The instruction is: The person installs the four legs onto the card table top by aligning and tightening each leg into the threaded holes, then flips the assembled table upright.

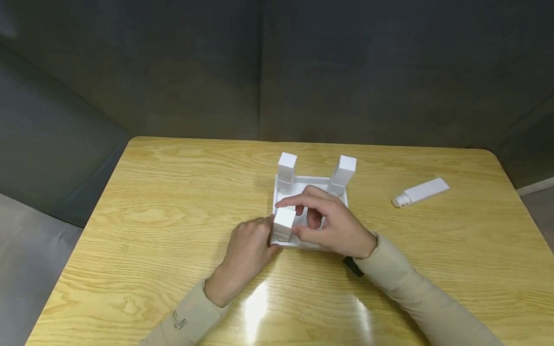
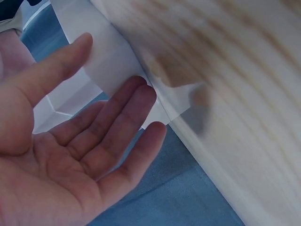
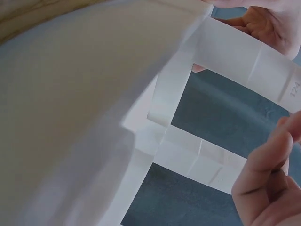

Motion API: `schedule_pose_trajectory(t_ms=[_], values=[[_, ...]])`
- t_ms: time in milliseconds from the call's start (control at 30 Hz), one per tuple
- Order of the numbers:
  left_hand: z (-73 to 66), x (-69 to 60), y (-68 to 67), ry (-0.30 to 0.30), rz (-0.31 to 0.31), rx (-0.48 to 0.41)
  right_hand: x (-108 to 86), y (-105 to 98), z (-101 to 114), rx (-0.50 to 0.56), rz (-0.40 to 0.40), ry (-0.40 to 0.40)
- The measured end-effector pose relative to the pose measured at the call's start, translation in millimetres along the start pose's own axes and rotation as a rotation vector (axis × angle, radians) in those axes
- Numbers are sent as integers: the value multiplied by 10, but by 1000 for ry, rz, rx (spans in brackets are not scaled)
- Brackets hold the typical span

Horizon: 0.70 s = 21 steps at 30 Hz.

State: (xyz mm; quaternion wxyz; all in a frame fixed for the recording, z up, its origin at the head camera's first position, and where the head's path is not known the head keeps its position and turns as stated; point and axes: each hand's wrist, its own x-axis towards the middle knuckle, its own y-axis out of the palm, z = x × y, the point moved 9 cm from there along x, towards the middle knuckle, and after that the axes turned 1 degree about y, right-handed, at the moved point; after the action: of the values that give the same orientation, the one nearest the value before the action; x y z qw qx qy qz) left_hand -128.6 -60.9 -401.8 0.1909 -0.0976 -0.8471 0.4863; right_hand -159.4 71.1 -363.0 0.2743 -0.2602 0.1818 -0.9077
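In the head view, a shallow white tray-like base (image 1: pixel 303 245) carries several upright square white posts. My left hand (image 1: pixel 246 250) rests against its front left corner, thumb at the front edge. The left wrist view shows that hand (image 2: pixel 89 155) with slightly bent fingers by the white side. My right hand (image 1: pixel 335 223) reaches over the base, index finger and thumb around the upper part of the front left post (image 1: pixel 284 226). In the right wrist view, the bent fingers of this hand (image 3: pixel 273 174) are beside a post (image 3: pixel 249 61) marked 124.
Another white post (image 1: pixel 426 190), with a narrower round end, lies on the wooden table (image 1: pixel 173 192) to the right. Two posts stand at the base's back corners, left (image 1: pixel 287 170) and right (image 1: pixel 344 174). Dark partitions (image 1: pixel 346 72) rise behind the table.
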Motion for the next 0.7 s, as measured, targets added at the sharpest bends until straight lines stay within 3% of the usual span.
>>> schedule_pose_trajectory(t_ms=[200,500,700], values=[[19,-2,1,-11,10,-16,12,-14,-1,0,11,-12],[23,-7,24,-19,28,-12,3,-29,-29,21,39,33],[19,-15,42,-27,46,-26,-77,-120,33,-18,36,50]])
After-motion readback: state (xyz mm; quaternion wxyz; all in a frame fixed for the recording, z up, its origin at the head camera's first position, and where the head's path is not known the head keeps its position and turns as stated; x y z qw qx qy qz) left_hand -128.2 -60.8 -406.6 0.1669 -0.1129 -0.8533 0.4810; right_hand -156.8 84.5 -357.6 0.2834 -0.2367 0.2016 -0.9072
